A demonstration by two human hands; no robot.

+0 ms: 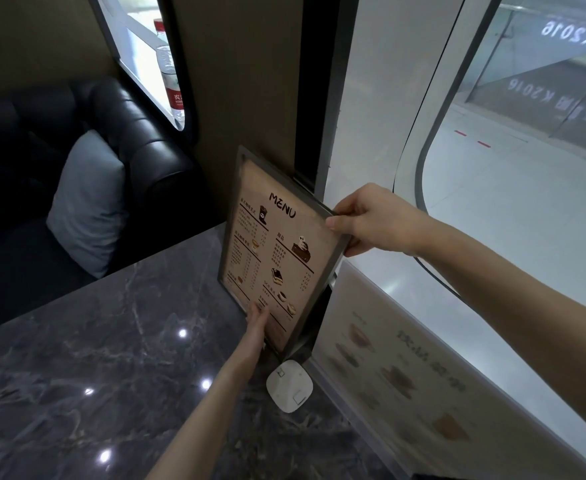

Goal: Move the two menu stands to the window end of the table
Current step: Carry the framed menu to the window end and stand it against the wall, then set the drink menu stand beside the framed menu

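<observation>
- Lowest in the frame, the left forearm runs up from the bottom centre; the left hand lies with its fingers straight and together, pressed flat against the lower edge of the framed menu stand. It steadies the stand and is not wrapped around it.
- Just right of that wrist, a small white square device lies on the dark marble table.
- At lower right a second, pale menu stand stands along the glass, blurred; its heading characters cannot be read. It looks already placed at the window end.
- At centre right the right hand pinches the framed stand's upper right corner, thumb on the front and fingers behind. The stand is tilted, its bottom edge at or just above the tabletop by the window. By my reading it only needs to be set down square and released, so the task is nearly done.
- Its face reads "MENU" above columns of small print, too fine to read.
- Upper right, reversed lettering on the glass reads "K2016".
- Upper left, a water bottle with a red label stands on a ledge above the black sofa and grey cushion.
</observation>
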